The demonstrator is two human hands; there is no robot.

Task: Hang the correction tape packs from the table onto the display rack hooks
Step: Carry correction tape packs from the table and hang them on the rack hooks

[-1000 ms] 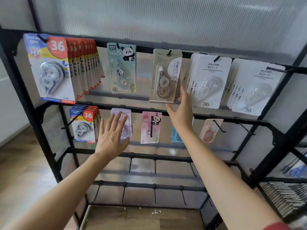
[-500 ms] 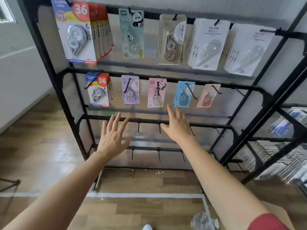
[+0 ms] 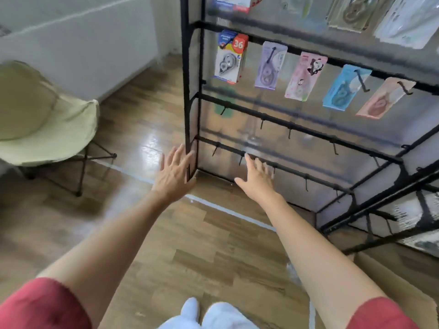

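Black rack [image 3: 188, 91] corner post beside left hand [image 3: 173, 176]; right hand [image 3: 257, 180] near; both spread, holding nothing.

The black metal rack [image 3: 190, 91] stood on a wooden floor [image 3: 133, 119]. Its middle rail carried a row of hanging packs: a red-and-blue stack [image 3: 229, 59] at the left, then a lilac pack [image 3: 269, 65], a pink pack [image 3: 305, 76], a blue pack [image 3: 344, 86] and a peach pack [image 3: 383, 98]. Blurred packs [image 3: 351, 13] hung from the rail above, the two lower rails bore short black hooks [image 3: 288, 132], and on the floor a pale green folding chair [image 3: 42, 119] stood well left of the rack, with a white line [image 3: 228, 210] crossing the boards and a cardboard box [image 3: 392, 281] at the lower right.
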